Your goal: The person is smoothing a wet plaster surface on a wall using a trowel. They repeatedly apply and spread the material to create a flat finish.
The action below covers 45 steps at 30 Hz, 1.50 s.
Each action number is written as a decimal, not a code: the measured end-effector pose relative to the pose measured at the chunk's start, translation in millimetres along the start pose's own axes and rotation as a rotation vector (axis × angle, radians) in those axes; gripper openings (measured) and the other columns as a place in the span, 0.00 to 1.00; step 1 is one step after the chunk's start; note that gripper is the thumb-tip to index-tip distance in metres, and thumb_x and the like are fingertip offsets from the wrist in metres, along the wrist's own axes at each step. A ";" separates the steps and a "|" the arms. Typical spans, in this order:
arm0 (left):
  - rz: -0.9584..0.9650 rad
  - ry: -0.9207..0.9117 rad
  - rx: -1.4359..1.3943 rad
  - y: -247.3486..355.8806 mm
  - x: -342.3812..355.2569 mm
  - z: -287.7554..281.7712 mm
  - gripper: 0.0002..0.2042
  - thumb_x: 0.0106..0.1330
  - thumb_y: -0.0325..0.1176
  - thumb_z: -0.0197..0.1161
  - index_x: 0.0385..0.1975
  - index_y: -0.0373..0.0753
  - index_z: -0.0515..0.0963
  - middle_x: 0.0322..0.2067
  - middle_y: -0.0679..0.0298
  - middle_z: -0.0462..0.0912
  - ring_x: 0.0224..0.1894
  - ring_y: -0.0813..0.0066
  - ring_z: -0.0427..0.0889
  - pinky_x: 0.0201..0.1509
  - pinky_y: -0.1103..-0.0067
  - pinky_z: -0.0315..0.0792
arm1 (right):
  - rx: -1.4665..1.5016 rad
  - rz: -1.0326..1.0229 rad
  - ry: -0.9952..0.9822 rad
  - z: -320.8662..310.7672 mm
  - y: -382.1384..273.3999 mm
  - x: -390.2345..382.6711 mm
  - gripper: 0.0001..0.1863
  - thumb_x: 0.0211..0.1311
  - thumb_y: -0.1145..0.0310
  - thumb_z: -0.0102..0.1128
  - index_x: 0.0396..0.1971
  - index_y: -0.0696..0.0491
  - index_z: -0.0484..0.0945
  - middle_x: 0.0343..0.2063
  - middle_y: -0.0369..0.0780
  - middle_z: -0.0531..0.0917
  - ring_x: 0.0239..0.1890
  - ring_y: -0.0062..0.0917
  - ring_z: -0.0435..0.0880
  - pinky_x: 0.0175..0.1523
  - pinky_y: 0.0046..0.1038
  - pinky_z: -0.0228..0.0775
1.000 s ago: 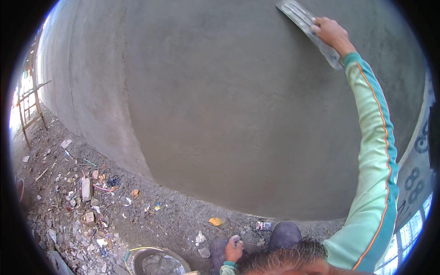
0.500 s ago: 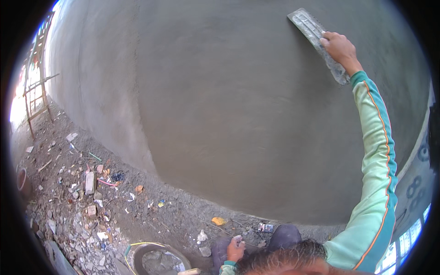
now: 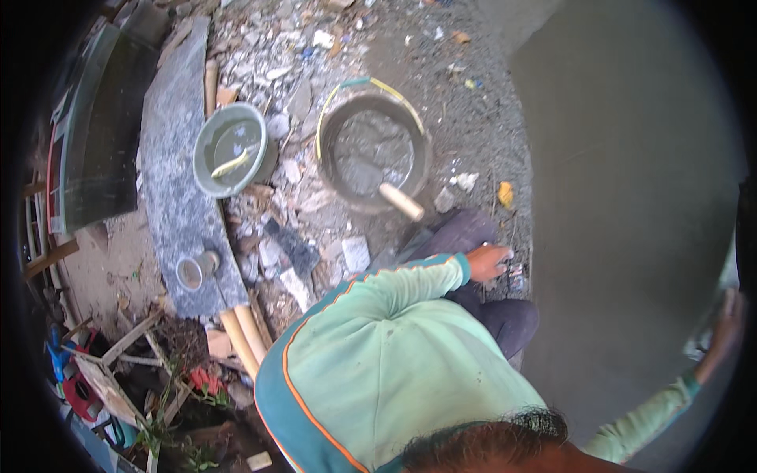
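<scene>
At the far right, my right hand [image 3: 724, 325] is closed round a plastering trowel [image 3: 697, 345], held at the grey plastered wall [image 3: 615, 205]. Motion blurs it, and the picture's rim cuts off part of the trowel. My left hand [image 3: 489, 262] rests by my bent knee with its fingers curled; the fingertips look pale, and whatever they hold is too small to make out. Beyond that hand stands a bucket [image 3: 426, 150] of wet grey mortar [image 3: 367, 150] with a yellow and green handle. A wooden-handled tool [image 3: 401, 202] leans out over its rim.
Left of the mortar bucket is a grey-green basin [image 3: 202, 164] of water with a pale object inside. A long mortar-stained board [image 3: 169, 150] carries a small cup [image 3: 189, 273]. Broken rubble [image 3: 296, 169] covers the ground between. Wooden pieces [image 3: 130, 339] and plants lie at lower left.
My view has swung left and down, so the wall now fills the right side and the bucket sits near the middle. The trowel stays in my right hand; my left hand remains by the knee.
</scene>
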State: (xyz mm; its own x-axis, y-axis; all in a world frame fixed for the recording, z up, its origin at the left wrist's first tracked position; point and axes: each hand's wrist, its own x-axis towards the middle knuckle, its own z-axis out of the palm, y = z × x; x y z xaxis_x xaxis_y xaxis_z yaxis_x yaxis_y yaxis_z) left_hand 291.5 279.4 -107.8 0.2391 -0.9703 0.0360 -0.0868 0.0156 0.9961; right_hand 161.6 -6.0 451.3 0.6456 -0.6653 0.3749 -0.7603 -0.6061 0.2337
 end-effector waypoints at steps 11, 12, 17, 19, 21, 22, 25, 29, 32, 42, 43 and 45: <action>-0.217 0.379 -0.794 96.4 -106.3 -77.2 0.18 0.77 0.42 0.58 0.59 0.36 0.75 0.54 0.59 0.83 0.54 0.73 0.83 0.54 0.71 0.79 | 0.765 -0.492 -0.701 179.9 -345.7 -173.3 0.38 0.56 0.73 0.62 0.72 0.52 0.68 0.63 0.53 0.78 0.61 0.45 0.81 0.66 0.37 0.71; -0.276 0.516 -0.905 112.6 -120.5 -92.8 0.18 0.78 0.42 0.57 0.59 0.37 0.75 0.54 0.60 0.83 0.53 0.73 0.83 0.54 0.71 0.79 | 0.743 -0.591 -0.691 181.5 -374.8 -188.6 0.38 0.56 0.72 0.63 0.71 0.51 0.68 0.62 0.52 0.78 0.60 0.45 0.81 0.63 0.38 0.72; -0.078 1.074 -1.111 127.1 -167.7 -168.6 0.12 0.79 0.38 0.52 0.49 0.37 0.77 0.41 0.61 0.84 0.43 0.73 0.85 0.46 0.75 0.81 | 0.834 -1.074 -0.160 177.1 -469.7 -247.2 0.36 0.57 0.69 0.66 0.70 0.50 0.70 0.59 0.44 0.82 0.60 0.38 0.81 0.59 0.43 0.69; -0.135 1.284 -0.973 120.3 -195.5 -210.7 0.11 0.78 0.36 0.53 0.42 0.36 0.78 0.37 0.61 0.84 0.38 0.73 0.85 0.41 0.76 0.81 | 0.891 -1.097 -0.199 161.8 -472.8 -245.1 0.37 0.56 0.70 0.67 0.70 0.51 0.70 0.59 0.42 0.82 0.61 0.36 0.80 0.62 0.44 0.67; -0.160 1.433 -0.776 106.7 -227.6 -266.7 0.10 0.77 0.34 0.54 0.39 0.36 0.78 0.32 0.61 0.83 0.33 0.74 0.84 0.35 0.77 0.79 | 0.940 -1.051 -0.259 155.2 -463.6 -241.4 0.38 0.56 0.71 0.67 0.70 0.51 0.70 0.58 0.41 0.83 0.61 0.35 0.80 0.63 0.44 0.66; -0.135 1.468 -0.672 80.1 -253.7 -297.7 0.09 0.77 0.34 0.54 0.39 0.36 0.78 0.30 0.61 0.82 0.30 0.74 0.82 0.31 0.77 0.77 | 0.972 -1.006 -0.297 161.9 -450.6 -236.8 0.38 0.56 0.72 0.68 0.70 0.51 0.70 0.58 0.41 0.83 0.60 0.36 0.80 0.63 0.44 0.66; -0.481 1.489 -0.442 39.1 -315.9 -397.6 0.09 0.73 0.36 0.57 0.39 0.37 0.80 0.26 0.62 0.80 0.26 0.73 0.78 0.31 0.74 0.76 | 0.933 -0.805 -0.351 197.2 -398.9 -229.6 0.37 0.58 0.74 0.67 0.71 0.52 0.69 0.56 0.42 0.84 0.58 0.38 0.81 0.63 0.42 0.67; -0.989 0.927 0.293 -1.5 -352.6 -504.4 0.17 0.70 0.42 0.53 0.40 0.37 0.85 0.35 0.55 0.86 0.38 0.56 0.84 0.45 0.61 0.77 | 0.848 -0.425 -0.522 235.1 -313.1 -250.0 0.36 0.61 0.74 0.66 0.71 0.54 0.68 0.53 0.44 0.85 0.56 0.41 0.81 0.63 0.41 0.67; -1.084 0.336 1.009 -42.8 -409.4 -541.2 0.20 0.71 0.41 0.48 0.50 0.39 0.85 0.55 0.51 0.85 0.57 0.47 0.82 0.62 0.58 0.74 | 0.982 -0.240 -0.528 269.9 -264.4 -287.7 0.34 0.62 0.71 0.66 0.69 0.54 0.70 0.49 0.44 0.87 0.54 0.42 0.83 0.61 0.41 0.71; -0.371 1.339 0.467 -81.8 -320.3 -398.4 0.18 0.71 0.37 0.58 0.51 0.28 0.79 0.44 0.53 0.83 0.46 0.64 0.80 0.54 0.67 0.75 | 0.930 0.031 -0.564 259.5 -209.5 -335.8 0.27 0.70 0.57 0.60 0.67 0.47 0.75 0.48 0.41 0.89 0.49 0.41 0.87 0.56 0.40 0.77; -0.270 1.322 0.379 -73.0 -289.4 -377.2 0.18 0.71 0.36 0.59 0.51 0.27 0.78 0.43 0.54 0.83 0.45 0.65 0.80 0.53 0.68 0.75 | 0.920 -0.012 -0.547 258.1 -212.4 -329.1 0.26 0.71 0.57 0.60 0.67 0.46 0.75 0.48 0.41 0.89 0.49 0.41 0.87 0.56 0.41 0.77; -0.097 1.267 0.206 -2.4 -203.7 -281.5 0.26 0.73 0.40 0.60 0.63 0.27 0.67 0.52 0.52 0.75 0.53 0.60 0.75 0.62 0.65 0.69 | 0.892 -0.096 -0.511 237.5 -222.8 -315.9 0.25 0.72 0.56 0.59 0.66 0.46 0.76 0.48 0.40 0.89 0.49 0.41 0.87 0.55 0.41 0.78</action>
State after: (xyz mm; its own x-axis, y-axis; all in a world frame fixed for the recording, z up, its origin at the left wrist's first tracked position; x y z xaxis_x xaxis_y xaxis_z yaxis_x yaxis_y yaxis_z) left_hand 515.2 544.9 -94.9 0.9900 -0.0584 0.1283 -0.1372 -0.1891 0.9723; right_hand 144.1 235.7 67.8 0.8127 -0.5765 -0.0847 -0.5085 -0.6307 -0.5863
